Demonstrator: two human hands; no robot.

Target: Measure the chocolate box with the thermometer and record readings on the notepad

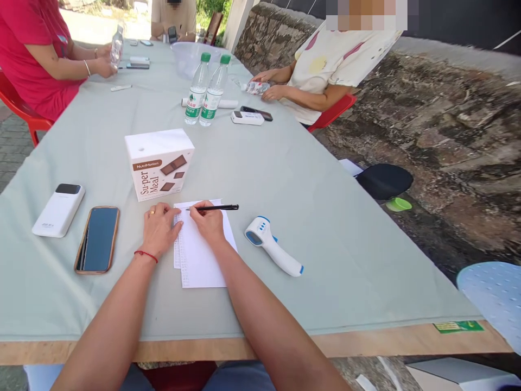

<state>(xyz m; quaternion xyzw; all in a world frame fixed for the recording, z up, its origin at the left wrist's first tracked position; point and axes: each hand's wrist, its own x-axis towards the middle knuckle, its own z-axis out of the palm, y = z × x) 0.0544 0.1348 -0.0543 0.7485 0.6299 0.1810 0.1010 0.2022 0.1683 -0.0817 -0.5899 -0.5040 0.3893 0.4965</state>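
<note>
My right hand [207,221] grips a black pen [217,207], its tip close to the top left of a white sheet of paper [205,266]. Beneath that sheet a second paper peeks out along the left side. My left hand [161,228] lies with fingers apart on the table, thumb and fingertips at the paper's left edge. Just beyond it stands a white box [159,163] with brown chocolate pictures. To the right of the paper lies a white and blue infrared thermometer [273,246]. A phone [97,239] and a white power bank [59,210] lie to the left.
Two water bottles [202,89] with green caps stand mid-table, before a clear plastic basin [185,58]. Beside them are a white device [247,118] and a dark phone [257,113]. Several people sit around the table [345,271]; two hold bottles. A stone wall rises at right.
</note>
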